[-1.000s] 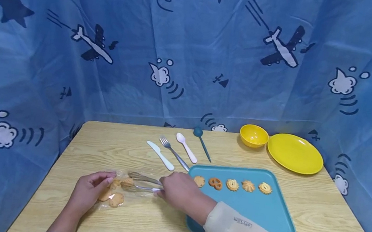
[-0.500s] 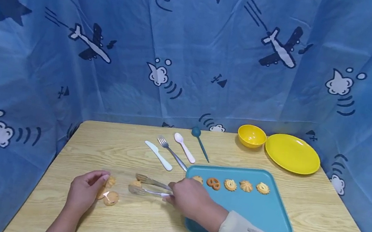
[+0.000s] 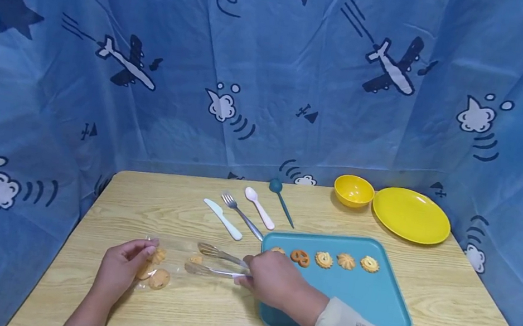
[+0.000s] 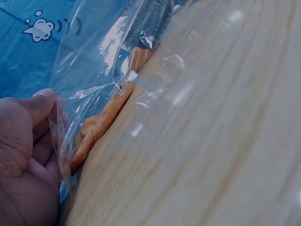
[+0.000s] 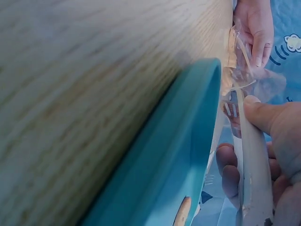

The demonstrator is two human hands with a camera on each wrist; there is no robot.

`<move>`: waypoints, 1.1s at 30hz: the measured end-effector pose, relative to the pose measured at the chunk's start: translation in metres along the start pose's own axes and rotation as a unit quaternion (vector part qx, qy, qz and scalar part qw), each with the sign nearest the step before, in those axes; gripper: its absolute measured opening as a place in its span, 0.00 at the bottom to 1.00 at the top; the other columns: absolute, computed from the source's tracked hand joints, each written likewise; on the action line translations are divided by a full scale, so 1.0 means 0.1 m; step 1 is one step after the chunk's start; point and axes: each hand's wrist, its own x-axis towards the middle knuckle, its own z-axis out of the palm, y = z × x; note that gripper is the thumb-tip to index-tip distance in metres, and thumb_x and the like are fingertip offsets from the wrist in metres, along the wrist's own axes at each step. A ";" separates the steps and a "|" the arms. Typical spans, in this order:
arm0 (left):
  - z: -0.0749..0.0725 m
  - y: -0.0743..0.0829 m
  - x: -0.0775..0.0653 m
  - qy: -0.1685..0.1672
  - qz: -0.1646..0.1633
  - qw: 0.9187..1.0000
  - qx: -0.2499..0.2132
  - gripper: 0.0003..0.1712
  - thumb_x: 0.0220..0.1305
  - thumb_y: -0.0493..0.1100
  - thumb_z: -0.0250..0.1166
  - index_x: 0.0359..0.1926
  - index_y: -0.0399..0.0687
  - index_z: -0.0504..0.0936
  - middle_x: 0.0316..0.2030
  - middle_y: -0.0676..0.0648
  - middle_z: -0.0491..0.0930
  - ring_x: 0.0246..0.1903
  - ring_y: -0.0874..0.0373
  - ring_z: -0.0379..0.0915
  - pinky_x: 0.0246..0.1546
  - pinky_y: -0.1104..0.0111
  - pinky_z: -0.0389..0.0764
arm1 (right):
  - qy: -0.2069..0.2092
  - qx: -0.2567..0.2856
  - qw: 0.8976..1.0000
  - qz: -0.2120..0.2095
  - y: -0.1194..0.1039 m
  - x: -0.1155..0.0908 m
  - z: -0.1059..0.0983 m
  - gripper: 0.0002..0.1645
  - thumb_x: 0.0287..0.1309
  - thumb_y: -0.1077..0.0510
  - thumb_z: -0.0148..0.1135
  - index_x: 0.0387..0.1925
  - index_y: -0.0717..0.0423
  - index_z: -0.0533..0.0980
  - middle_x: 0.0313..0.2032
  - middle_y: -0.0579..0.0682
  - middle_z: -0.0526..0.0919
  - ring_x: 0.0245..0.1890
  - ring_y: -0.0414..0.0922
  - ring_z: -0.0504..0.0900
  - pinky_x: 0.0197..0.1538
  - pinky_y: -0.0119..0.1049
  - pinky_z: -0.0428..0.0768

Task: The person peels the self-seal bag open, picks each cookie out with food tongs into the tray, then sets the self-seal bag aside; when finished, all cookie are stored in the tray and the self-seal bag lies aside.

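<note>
My left hand pinches the edge of a clear plastic bag lying on the table. Several cookies are inside the bag, close to those fingers. With my right hand I grip metal tongs, whose ends reach into the bag from the right. One small cookie lies between the tong ends, apart from the others; whether the ends touch it I cannot tell. In the right wrist view, the thumb presses one tong arm, and the tong ends are partly hidden by the crinkled plastic.
Right of the bag is a teal tray with a row of cookies and a pretzel. Behind lie a pale knife, a fork, a pink spoon and a dark spoon. A yellow bowl and yellow plate stand back right.
The tongs have moved right, and the small cookie has shifted right, away from the other cookies. The tong ends now sit a little farther right of it. My left hand stays nearly still.
</note>
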 end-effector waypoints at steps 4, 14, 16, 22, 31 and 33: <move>-0.01 -0.01 0.00 -0.004 0.006 1.000 -0.014 0.15 0.68 0.49 0.69 0.49 0.45 0.87 0.56 0.46 0.85 0.50 0.80 0.77 0.52 0.84 0.79 | -0.011 0.006 1.000 -0.001 -0.03 0.02 0.00 0.21 0.65 0.36 0.66 0.26 0.44 0.75 0.14 0.37 0.67 0.16 0.36 0.67 0.21 0.35 0.68; 0.00 -0.02 0.03 -0.008 0.009 0.998 -0.058 0.16 0.70 0.45 0.68 0.50 0.38 0.85 0.58 0.46 0.84 0.52 0.80 0.77 0.54 0.83 0.79 | 0.004 -0.001 1.000 -0.014 -0.03 0.01 0.00 0.18 0.66 0.38 0.65 0.36 0.48 0.81 0.14 0.37 0.69 0.16 0.35 0.67 0.22 0.35 0.70; 0.01 -0.01 0.03 -0.011 0.006 0.997 -0.073 0.16 0.70 0.44 0.67 0.51 0.36 0.85 0.58 0.46 0.84 0.53 0.79 0.78 0.54 0.82 0.79 | 0.009 0.004 1.000 -0.017 -0.01 -0.01 -0.02 0.19 0.66 0.38 0.65 0.40 0.49 0.82 0.14 0.37 0.69 0.16 0.35 0.67 0.22 0.35 0.71; 0.03 0.01 0.03 -0.011 -0.003 0.995 -0.102 0.16 0.70 0.41 0.67 0.52 0.33 0.84 0.58 0.44 0.84 0.53 0.77 0.79 0.55 0.81 0.79 | 0.026 0.028 0.999 -0.023 0.10 -0.15 -0.10 0.18 0.66 0.40 0.66 0.40 0.49 0.83 0.18 0.37 0.75 0.19 0.33 0.71 0.22 0.32 0.72; 0.05 -0.01 0.04 -0.010 -0.004 0.991 -0.131 0.16 0.69 0.39 0.67 0.51 0.29 0.83 0.51 0.56 0.88 0.52 0.76 0.80 0.55 0.80 0.80 | 0.068 0.056 0.996 -0.003 0.53 -0.64 -0.31 0.24 0.65 0.39 0.66 0.53 0.50 0.84 0.32 0.42 0.89 0.27 0.34 0.80 0.32 0.36 0.82; 0.04 -0.01 0.04 -0.012 -0.002 0.991 -0.132 0.17 0.69 0.40 0.68 0.51 0.29 0.83 0.51 0.56 0.88 0.52 0.75 0.80 0.54 0.79 0.81 | 0.076 0.063 0.995 -0.003 0.67 -0.78 -0.38 0.26 0.65 0.39 0.67 0.54 0.52 0.84 0.38 0.45 0.91 0.29 0.32 0.81 0.34 0.37 0.84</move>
